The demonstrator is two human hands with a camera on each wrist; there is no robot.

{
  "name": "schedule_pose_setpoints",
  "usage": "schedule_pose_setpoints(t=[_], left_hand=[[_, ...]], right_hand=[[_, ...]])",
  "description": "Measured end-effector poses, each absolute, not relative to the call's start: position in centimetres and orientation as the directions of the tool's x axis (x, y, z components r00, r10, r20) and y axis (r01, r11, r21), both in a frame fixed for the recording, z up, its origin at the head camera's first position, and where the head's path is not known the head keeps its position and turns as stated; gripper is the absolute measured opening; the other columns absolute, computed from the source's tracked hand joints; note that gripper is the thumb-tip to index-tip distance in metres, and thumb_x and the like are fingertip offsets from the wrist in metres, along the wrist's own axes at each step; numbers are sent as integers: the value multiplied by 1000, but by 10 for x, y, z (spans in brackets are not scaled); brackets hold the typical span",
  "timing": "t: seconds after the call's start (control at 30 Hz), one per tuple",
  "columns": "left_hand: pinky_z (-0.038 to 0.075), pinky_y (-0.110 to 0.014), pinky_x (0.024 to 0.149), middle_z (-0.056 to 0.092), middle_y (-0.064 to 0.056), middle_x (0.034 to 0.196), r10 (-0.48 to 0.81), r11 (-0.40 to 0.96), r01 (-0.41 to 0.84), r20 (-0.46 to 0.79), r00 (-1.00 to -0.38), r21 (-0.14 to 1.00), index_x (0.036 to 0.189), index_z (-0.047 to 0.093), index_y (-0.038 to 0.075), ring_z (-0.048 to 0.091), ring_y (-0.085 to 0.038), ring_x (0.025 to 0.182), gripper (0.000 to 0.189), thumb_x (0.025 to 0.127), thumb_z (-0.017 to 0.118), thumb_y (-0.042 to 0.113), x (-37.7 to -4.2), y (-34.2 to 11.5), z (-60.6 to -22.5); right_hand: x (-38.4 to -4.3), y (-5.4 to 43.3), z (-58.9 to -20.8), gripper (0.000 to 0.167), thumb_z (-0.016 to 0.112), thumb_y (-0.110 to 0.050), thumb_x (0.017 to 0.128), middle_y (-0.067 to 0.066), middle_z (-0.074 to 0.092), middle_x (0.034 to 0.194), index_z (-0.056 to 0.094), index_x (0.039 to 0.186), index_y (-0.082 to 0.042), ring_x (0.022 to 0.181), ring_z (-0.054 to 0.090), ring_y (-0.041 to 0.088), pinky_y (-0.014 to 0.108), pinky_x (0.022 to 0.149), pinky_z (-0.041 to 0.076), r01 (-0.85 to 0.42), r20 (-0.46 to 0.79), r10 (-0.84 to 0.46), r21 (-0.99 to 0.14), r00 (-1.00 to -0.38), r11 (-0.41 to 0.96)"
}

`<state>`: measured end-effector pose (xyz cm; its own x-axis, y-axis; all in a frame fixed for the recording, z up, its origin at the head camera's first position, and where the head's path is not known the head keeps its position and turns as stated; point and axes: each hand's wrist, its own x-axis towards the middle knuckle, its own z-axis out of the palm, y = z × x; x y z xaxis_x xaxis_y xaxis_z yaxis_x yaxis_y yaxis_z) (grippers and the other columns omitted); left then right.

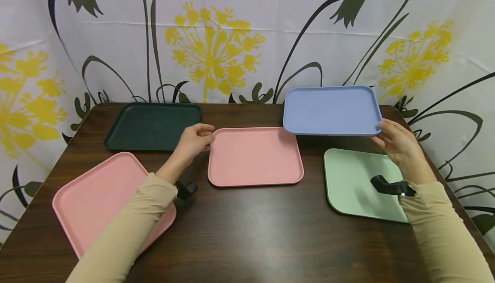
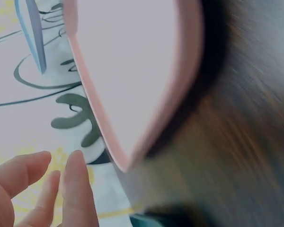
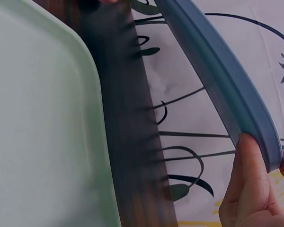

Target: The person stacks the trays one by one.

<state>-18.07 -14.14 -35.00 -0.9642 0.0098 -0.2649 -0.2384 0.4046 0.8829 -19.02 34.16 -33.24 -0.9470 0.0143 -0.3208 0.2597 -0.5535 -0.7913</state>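
Note:
My right hand (image 1: 400, 145) pinches a light blue rectangular tray (image 1: 332, 111) at its near right corner. Thumb and fingers lie on opposite faces of the blue tray's rim (image 3: 258, 127) in the right wrist view. The tray is raised and tilted, overlapping the back edge of the table from the head view. My left hand (image 1: 193, 141) hovers at the left end of a pink tray (image 1: 255, 158) in the middle of the table. In the left wrist view its loosely bent fingers (image 2: 78, 189) show a gap from that tray's corner (image 2: 125, 161).
Below my right forearm lies a pale green tray (image 1: 355, 179). A dark green tray (image 1: 154, 126) sits at the back left, and a second pink tray (image 1: 104, 192) lies angled under my left forearm. Behind the brown wooden table (image 1: 251, 231) hangs a flower-patterned cloth (image 1: 294, 12).

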Motion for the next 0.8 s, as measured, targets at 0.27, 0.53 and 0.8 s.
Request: schedule_pose_setpoints(t=[0.27, 0.53, 0.8], left_hand=[[51, -44, 100, 49, -22, 127, 50, 316, -228, -256, -965, 921, 136, 49, -2, 52, -35, 118, 40, 96, 49, 4, -189, -116, -345], [55, -39, 96, 52, -23, 133, 78, 318, -235, -273, -959, 919, 136, 50, 0, 55, -35, 122, 40, 96, 48, 4, -197, -94, -344], [59, -30, 87, 53, -24, 132, 104, 252, -248, -281, -954, 935, 136, 49, 0, 58, -35, 116, 40, 97, 46, 6, -196, -68, -351]], right_hand=[[-190, 327, -332, 18, 55, 1, 93, 5, 65, 79, 68, 84, -7, 72, 66, 16, 25, 64, 61, 277, -307, -29, -810, -951, -516], [-191, 316, -333, 15, 57, -1, 92, 3, 64, 80, 67, 87, -10, 72, 65, 15, 23, 64, 61, 297, -316, -35, -840, -948, -453], [-190, 310, -337, 15, 57, -2, 93, 3, 66, 79, 67, 88, -12, 71, 66, 14, 22, 63, 60, 315, -319, -64, -851, -946, -420]])
